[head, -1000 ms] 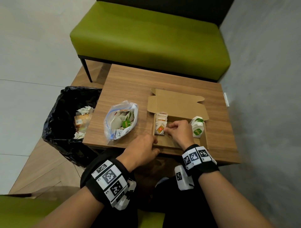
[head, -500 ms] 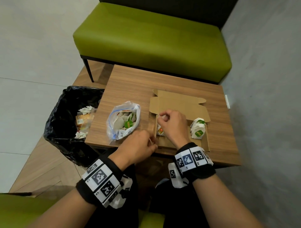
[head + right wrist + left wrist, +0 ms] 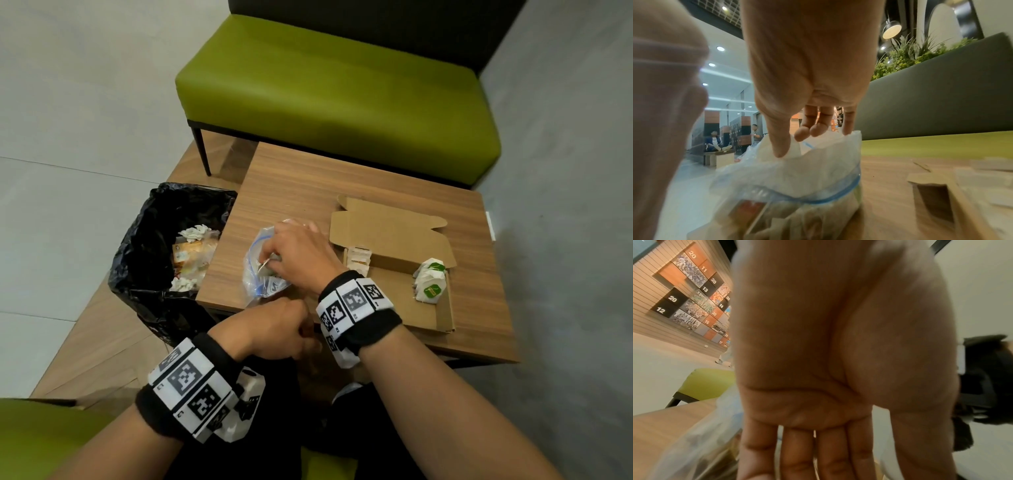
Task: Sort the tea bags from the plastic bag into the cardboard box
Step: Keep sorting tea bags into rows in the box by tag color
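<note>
The clear zip plastic bag [image 3: 257, 288] with tea bags lies on the wooden table [image 3: 291, 192], left of the open cardboard box [image 3: 394, 303]. My right hand [image 3: 274, 264] reaches down onto the bag's mouth; in the right wrist view its thumb [image 3: 781, 146] touches the bag [image 3: 807, 178] and the fingers hang relaxed over the rim. Orange-marked tea bags [image 3: 358, 261] stand in the box's left end, green-marked tea bags [image 3: 430, 286] in its right end. My left hand [image 3: 301, 334] sits at the table's front edge below the bag, its fingers [image 3: 797, 451] fairly straight, holding nothing I can see.
A black-lined waste bin [image 3: 154, 240] with wrappers stands on the floor left of the table. A green bench [image 3: 335, 92] runs behind the table. The box's lid [image 3: 387, 233] lies folded back toward the bench. A grey wall closes the right side.
My right hand has left the box and swung left to the plastic bag. My left hand slid a little left along the table's front edge.
</note>
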`<state>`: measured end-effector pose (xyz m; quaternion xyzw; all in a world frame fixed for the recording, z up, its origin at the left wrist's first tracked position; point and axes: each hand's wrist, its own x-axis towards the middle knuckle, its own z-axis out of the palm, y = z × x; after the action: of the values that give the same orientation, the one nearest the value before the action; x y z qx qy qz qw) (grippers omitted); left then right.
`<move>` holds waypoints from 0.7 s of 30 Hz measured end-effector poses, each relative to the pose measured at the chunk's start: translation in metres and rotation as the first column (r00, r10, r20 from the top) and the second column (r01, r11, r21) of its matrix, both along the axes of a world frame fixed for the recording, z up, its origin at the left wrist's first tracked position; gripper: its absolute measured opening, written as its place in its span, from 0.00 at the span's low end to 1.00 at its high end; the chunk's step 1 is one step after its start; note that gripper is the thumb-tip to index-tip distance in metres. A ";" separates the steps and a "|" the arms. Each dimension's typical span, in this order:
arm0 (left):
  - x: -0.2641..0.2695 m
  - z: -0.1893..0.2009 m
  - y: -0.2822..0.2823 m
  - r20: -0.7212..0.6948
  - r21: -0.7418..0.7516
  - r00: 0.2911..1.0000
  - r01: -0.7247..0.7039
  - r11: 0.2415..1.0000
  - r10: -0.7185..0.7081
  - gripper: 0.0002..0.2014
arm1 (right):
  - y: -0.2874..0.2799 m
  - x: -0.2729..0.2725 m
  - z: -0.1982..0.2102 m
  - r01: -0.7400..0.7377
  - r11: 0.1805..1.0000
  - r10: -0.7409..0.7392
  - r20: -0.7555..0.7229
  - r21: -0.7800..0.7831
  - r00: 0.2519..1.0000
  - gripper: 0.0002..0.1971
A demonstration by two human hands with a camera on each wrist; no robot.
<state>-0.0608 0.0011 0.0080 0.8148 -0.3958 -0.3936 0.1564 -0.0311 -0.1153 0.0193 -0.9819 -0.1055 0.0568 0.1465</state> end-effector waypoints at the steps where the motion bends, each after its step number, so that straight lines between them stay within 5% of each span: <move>1: 0.001 0.002 0.001 -0.006 -0.002 1.000 -0.008 1.000 0.008 0.13 | -0.002 -0.001 -0.001 0.016 1.000 -0.016 0.005 0.021 1.000 0.07; 8: 0.007 0.032 0.011 -0.046 -0.250 0.967 -0.255 0.934 0.252 0.08 | -0.043 -0.026 0.022 0.222 0.893 -0.258 0.042 0.391 0.965 0.05; 10: 0.008 0.041 0.013 -0.012 -0.375 0.916 -0.376 0.847 0.401 0.10 | -0.059 -0.039 0.035 0.255 0.849 -0.311 0.048 0.462 0.949 0.04; 14: 0.007 0.050 0.013 -0.050 -0.642 0.742 -0.537 0.548 0.668 0.07 | -0.083 -0.073 0.060 0.292 0.765 -0.346 -0.017 0.574 0.938 0.06; 17: 0.000 0.047 0.000 -0.074 -0.651 0.794 -0.497 0.574 0.603 0.15 | -0.092 -0.097 0.064 0.322 0.696 -0.305 -0.142 0.642 0.942 0.08; 21: -0.012 0.041 -0.020 -0.302 -0.648 0.842 -0.525 0.551 0.447 0.17 | -0.102 -0.124 0.056 0.256 0.661 -0.208 -0.156 0.706 0.966 0.08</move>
<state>-0.0728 -0.0185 0.0485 0.7456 -0.2662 -0.1919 0.5799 -0.1554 -0.2169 0.0753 -0.8485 0.0112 0.0220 0.5286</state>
